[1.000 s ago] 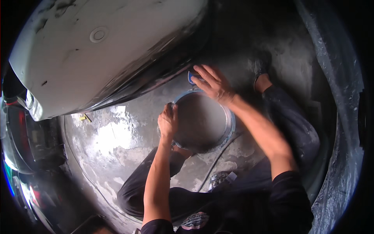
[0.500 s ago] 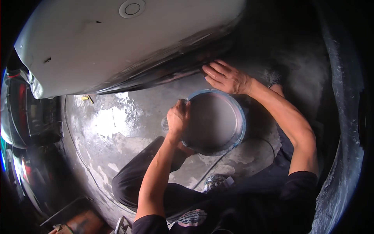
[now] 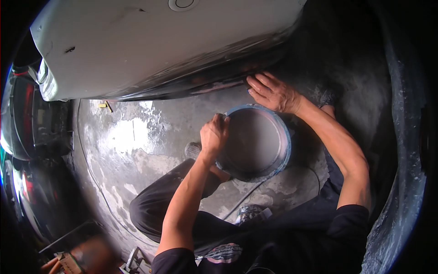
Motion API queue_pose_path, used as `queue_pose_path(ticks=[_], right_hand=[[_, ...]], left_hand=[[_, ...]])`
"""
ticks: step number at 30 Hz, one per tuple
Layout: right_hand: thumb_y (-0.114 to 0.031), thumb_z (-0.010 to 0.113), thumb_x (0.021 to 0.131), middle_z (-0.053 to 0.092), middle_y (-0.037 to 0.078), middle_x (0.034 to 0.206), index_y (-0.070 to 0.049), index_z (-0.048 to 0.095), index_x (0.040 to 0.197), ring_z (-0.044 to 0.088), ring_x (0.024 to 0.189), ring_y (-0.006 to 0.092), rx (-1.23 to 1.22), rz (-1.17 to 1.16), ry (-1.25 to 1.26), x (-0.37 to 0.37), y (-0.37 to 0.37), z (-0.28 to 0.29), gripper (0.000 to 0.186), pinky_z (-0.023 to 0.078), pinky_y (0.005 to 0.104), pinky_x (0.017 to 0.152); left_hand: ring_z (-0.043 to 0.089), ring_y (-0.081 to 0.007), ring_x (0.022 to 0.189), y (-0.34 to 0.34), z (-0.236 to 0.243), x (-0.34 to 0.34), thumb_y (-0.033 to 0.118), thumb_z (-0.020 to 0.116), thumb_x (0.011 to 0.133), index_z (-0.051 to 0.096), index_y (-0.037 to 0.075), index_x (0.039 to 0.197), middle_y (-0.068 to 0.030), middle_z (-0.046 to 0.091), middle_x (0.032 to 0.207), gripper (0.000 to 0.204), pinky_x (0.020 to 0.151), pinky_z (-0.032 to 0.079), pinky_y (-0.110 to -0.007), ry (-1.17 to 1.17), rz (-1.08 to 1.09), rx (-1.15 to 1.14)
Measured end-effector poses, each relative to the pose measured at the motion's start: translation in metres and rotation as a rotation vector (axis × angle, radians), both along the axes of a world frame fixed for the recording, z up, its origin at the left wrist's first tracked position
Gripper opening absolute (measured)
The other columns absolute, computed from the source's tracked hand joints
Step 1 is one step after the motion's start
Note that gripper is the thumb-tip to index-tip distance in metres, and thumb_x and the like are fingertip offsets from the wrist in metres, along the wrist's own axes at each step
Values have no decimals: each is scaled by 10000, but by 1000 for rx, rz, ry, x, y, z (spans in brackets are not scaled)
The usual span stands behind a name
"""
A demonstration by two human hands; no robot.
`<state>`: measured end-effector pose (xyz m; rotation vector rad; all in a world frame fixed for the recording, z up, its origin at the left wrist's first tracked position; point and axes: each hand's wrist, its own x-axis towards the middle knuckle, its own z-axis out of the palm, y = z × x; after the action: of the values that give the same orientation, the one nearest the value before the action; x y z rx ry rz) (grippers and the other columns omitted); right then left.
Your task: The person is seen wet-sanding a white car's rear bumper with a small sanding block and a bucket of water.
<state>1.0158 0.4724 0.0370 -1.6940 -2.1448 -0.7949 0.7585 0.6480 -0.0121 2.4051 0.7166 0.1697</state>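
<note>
A round bucket point(image 3: 255, 141) with a blue rim holds murky grey liquid and stands on the floor between my legs. At its left rim is my left hand point(image 3: 213, 135), closed in a fist; a bit of something dark shows at the fingers, too hidden to name. My right hand point(image 3: 275, 94), beyond the bucket's far right rim, has its fingers stretched out toward the dark lower edge of a white car body panel point(image 3: 137, 50). The fingertips are at that edge; whether they touch it I cannot tell.
Plastic sheeting point(image 3: 397, 150) hangs along the right. Another vehicle with red lights point(image 3: 29, 114) stands at the left. A thin cable point(image 3: 93, 176) curves over the patchy wet floor point(image 3: 150, 160). Small yellow pieces point(image 3: 106, 106) lie under the panel; a cardboard box point(image 3: 69, 263) is at lower left.
The view has shifted a little, so the car panel appears higher and farther right. Both hands keep nearly the same pose, with the left still at the bucket's rim.
</note>
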Motion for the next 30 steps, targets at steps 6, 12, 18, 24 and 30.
queue_pose_path(ticks=[6,12,18,24,30], right_hand=[[-191,690,958,658,174,1427,-33,740,1177,576,1330,351,-10,-4,47,-2,1,-2,275,541,482,1118],[-203,667,959,655,180,1464,-20,741,1247,581,1353,350,40,6,28,-21,26,-13,349,527,486,1138],[-208,666,974,678,193,1429,-27,750,1208,605,1334,328,61,34,55,-81,103,-19,307,483,463,1147],[-245,675,976,666,182,1479,-53,751,1208,605,1362,308,-12,-28,-52,-20,19,-14,311,471,493,1152],[-239,673,972,673,202,1443,-42,721,1220,622,1295,316,61,-58,-115,-79,94,-20,321,482,473,1119]], left_hand=[[721,-499,862,4,0,-5,369,654,1068,701,48,1068,-270,748,908,324,774,564,-576,50,6,-22],[719,-503,848,2,0,0,369,662,1061,691,39,1041,-271,747,907,331,761,566,-580,44,-7,-13],[714,-511,828,2,-24,-4,363,669,1053,677,35,1020,-276,742,901,331,744,567,-586,20,-62,16],[711,-518,849,4,4,-1,366,666,1042,691,29,1022,-285,733,890,339,768,561,-587,2,23,-80],[713,-516,860,0,-10,0,383,653,1058,685,34,1030,-284,741,931,352,772,567,-587,12,-18,-67]])
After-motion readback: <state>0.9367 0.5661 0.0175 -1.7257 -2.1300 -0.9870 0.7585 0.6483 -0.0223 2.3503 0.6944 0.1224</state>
